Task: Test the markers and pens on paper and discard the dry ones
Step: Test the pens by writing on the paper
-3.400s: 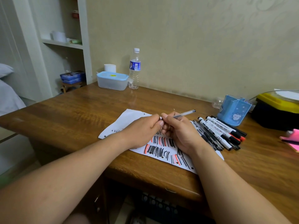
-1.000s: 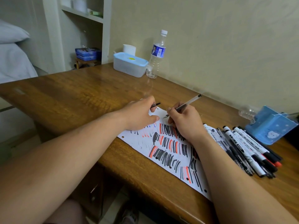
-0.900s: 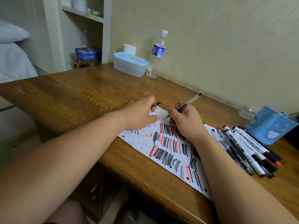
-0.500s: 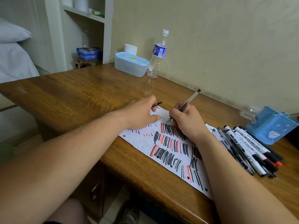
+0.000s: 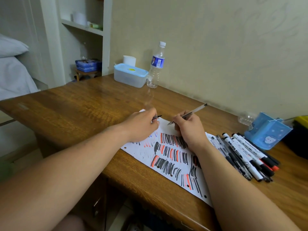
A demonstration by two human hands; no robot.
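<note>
The white paper (image 5: 165, 129) is covered with rows of black and orange-red strokes, with a few blue marks. The markers (image 5: 246, 155) are seen with white barrels and black caps, one cap orange-red. The pen holder (image 5: 266, 130) is coloured light blue, dotted with white.

Single head view, worn above near edge of wooden desk (image 5: 75, 110), facing forward and down toward far wall (image 5: 216, 47). Wide-angle, straight lines bowed at edges. Close in: both forearms (image 5: 66, 172) filling the bottom, left hand (image 5: 141, 126) and right hand (image 5: 190, 130) about centre frame over paper (image 5: 145, 154). Shelf alcove (image 5: 83, 30) at upper left, desk's right end cut off.
</note>
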